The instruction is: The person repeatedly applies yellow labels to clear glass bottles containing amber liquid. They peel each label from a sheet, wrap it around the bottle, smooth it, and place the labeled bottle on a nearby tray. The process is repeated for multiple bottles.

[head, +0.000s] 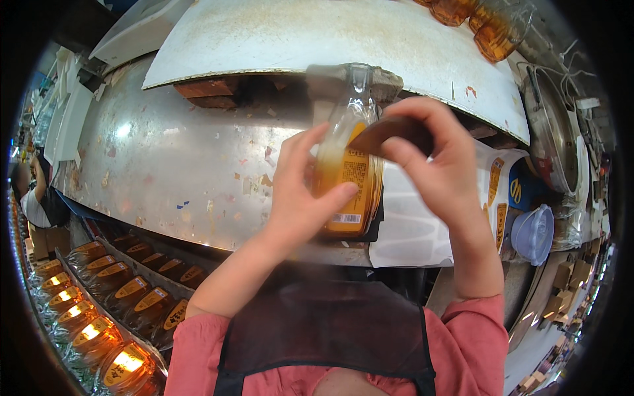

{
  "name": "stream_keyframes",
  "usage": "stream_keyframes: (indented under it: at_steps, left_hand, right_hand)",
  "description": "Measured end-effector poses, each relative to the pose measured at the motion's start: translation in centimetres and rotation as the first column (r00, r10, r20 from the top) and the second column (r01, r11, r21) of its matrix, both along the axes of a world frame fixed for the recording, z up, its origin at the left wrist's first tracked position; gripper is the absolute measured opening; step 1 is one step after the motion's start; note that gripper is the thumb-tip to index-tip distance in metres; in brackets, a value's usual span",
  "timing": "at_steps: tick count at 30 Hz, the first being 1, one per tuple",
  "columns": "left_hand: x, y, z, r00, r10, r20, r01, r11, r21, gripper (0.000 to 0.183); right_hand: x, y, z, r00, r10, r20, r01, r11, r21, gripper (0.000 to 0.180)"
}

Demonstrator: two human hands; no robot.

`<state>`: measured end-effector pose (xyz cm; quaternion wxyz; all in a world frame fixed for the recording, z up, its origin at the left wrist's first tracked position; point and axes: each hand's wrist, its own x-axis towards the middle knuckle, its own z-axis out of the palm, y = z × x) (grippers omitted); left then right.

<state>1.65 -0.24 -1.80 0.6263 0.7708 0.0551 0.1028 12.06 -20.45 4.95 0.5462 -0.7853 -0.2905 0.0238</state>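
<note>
A glass bottle of amber liquid [327, 168] lies tilted over the near edge of the metal bench, its neck pointing away from me. My left hand [302, 188] grips its body from the left, the thumb lying over the yellow printed label [354, 198]. My right hand [441, 148] pinches a dark brown, curved flat piece [401, 133] between thumb and fingers; its pointed end is at the label's upper part. I cannot tell what the piece is made of. The bottle's underside is hidden.
A raised white board [297, 39] spans the back, with amber-filled bottles [500, 37] at its right. Label sheets [421, 213] and a lidded pale bucket [532, 235] are at right. Crates of labelled bottles [136, 292] stand lower left. Another person [34, 198] is at far left.
</note>
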Motion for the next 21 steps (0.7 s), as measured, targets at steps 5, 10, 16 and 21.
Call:
stream_keyframes:
  at_steps: [5, 10, 16, 21]
  left_hand:
    - [-0.3, 0.2, -0.2, 0.999, -0.021, 0.029, 0.020, 0.999, 0.039, 0.081]
    - [-0.1, 1.5, -0.5, 0.998, -0.039, 0.057, 0.041, 0.998, -0.039, 0.055]
    - [-0.1, 1.5, -0.9, 0.994, -0.033, 0.109, 0.035, 0.999, -0.023, 0.056]
    - [-0.5, 1.8, -1.1, 0.989, -0.056, 0.135, 0.064, 0.997, -0.052, 0.053]
  right_hand:
    - [0.9, 0.6, -1.3, 0.816, -0.057, 0.576, 0.199, 0.962, -0.187, 0.032]
    - [-3.6, 1.1, -0.5, 0.627, 0.402, 0.667, -0.368, 0.908, -0.202, 0.029]
    - [-1.8, 1.7, 1.0, 0.625, 0.253, 0.738, 0.030, 0.937, -0.347, 0.037]
    - [-2.3, 2.5, 0.7, 0.559, 0.473, 0.681, -0.227, 0.877, -0.423, 0.037]
